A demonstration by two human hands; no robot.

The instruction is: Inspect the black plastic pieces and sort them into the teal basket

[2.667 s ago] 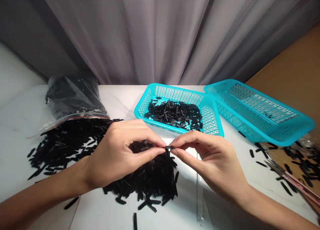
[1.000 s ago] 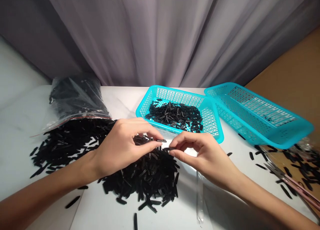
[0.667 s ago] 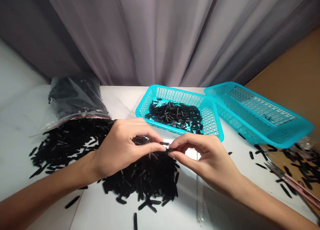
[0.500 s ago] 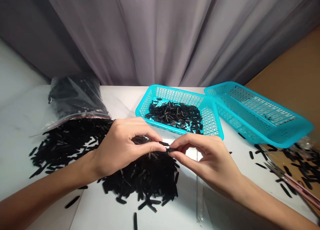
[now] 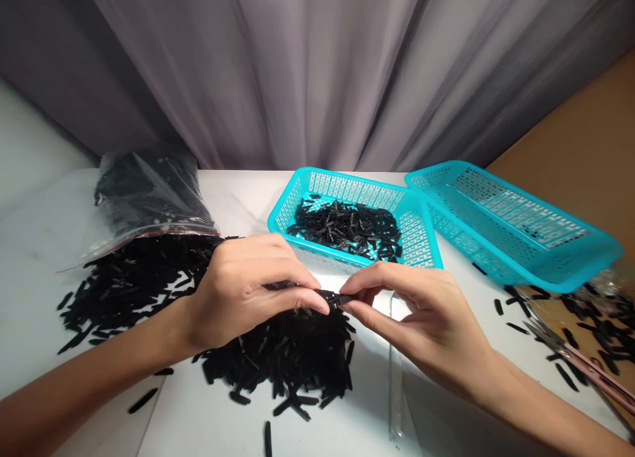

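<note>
My left hand pinches a small, narrow black piece between thumb and fingers. Opposite it, my right hand is closed on the other end of the black pieces, thumb and forefinger together. Whether this is one piece or two pressed together cannot be made out. Both hands hover over a loose heap of similar black pieces on the white table. Behind the fingertips stands a turquoise basket with many more black pieces inside.
A second turquoise basket leans at the right. Under it lie pink-handled scissors among scattered pieces. At the left, a clear zip bag full of black pieces sits above another heap. A clear plastic strip lies near my right wrist.
The two hands' grips have shifted slightly; my right hand has moved a little to the right, and the black pieces between the fingertips now lie more in line. The surroundings stay put.
</note>
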